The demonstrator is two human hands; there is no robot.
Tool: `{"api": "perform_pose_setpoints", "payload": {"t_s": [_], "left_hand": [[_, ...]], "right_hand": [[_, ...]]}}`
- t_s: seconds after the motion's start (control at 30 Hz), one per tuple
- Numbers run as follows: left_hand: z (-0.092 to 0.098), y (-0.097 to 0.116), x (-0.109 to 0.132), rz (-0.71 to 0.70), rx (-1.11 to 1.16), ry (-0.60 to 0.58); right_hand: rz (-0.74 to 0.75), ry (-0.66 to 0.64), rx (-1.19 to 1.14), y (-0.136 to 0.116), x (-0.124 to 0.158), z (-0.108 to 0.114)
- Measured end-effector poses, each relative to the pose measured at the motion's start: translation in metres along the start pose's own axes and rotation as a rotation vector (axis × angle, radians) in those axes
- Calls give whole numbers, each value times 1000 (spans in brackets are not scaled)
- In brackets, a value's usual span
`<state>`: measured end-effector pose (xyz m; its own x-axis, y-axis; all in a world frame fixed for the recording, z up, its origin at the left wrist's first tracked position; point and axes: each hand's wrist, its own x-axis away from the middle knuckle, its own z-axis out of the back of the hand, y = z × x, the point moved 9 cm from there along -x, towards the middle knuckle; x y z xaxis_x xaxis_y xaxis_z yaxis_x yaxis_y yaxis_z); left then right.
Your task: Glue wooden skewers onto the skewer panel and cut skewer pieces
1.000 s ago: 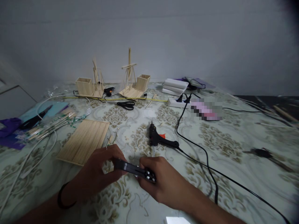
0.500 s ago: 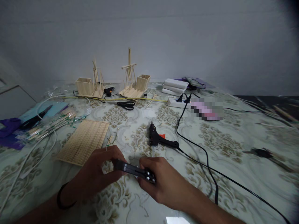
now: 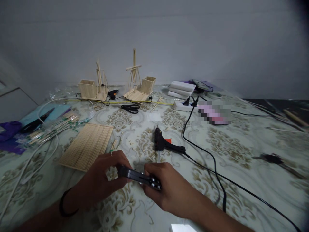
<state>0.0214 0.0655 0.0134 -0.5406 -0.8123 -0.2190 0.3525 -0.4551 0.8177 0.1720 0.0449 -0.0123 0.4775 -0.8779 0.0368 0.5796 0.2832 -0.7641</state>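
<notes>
Gripping the black tool (image 3: 135,175) by its ends (sensible holds; likely stiff, light), left hand (image 3: 96,177) pinches, right hand (image 3: 166,188) wraps closed.

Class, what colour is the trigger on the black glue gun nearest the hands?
The trigger on the glue gun is orange-red, clearest in the head view.

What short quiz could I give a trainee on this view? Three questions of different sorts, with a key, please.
1. True or false: the near glue gun lies with its nozzle pointing away from the person.
2. Which thing do the left hand and right hand both hold?
a) scissors
b) dark tool
c) power strip
3. Fill in: seen from the person's side, the flat stick panel lies to the ___ of the near glue gun.

Key: 1 true; 2 b; 3 left.
</notes>
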Motion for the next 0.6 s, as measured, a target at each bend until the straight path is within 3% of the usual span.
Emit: {"api": "perform_pose_setpoints", "payload": {"t_s": [0.6], "left_hand": [[3,-1,1,-15,-5,17]], "right_hand": [[-1,1,-19,0,0,0]]}}
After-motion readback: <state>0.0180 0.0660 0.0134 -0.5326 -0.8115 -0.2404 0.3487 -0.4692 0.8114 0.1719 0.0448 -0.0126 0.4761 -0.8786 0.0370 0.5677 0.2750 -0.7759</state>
